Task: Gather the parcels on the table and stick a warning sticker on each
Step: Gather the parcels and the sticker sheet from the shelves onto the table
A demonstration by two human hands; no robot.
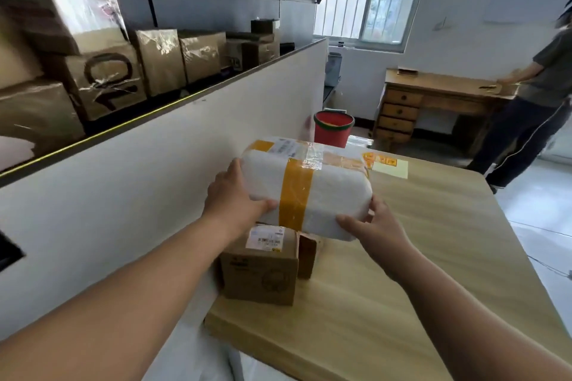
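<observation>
A white parcel (pixel 328 195) is a soft, pillow-shaped block with rounded corners, wrapped in matt, foam-like sheet. A broad band of glossy yellow-brown tape runs round its middle, and its top side carries clear tape and a printed label. It is held in the air over the left part of the pale wood-grain bench (pixel 418 272), right above a squat cardboard box (pixel 260 275). Whether the two touch cannot be told.

That box is plain brown card with a white barcode label on top and a faint round print on its near face. A smaller brown box (pixel 307 255) stands just beside it on the right. A yellow sticker sheet (pixel 388 165) with orange marks lies flat on the bench beyond the parcel.

Both bare forearms reach forward from the lower corners. The left hand (pixel 235 195) takes the parcel's left end, with the thumb laid along the near face and the fingers wrapped out of sight behind. The right hand (pixel 376 226) cups the lower right corner, thumb on the near face and fingers curled round the end. Each grip is closed round the parcel.

A smooth white partition (pixel 154 170) runs along the bench's left edge. Behind it a shelf (pixel 102 130) holds taped cardboard cartons. A red bucket (pixel 333 130) stands past the bench's far end.
</observation>
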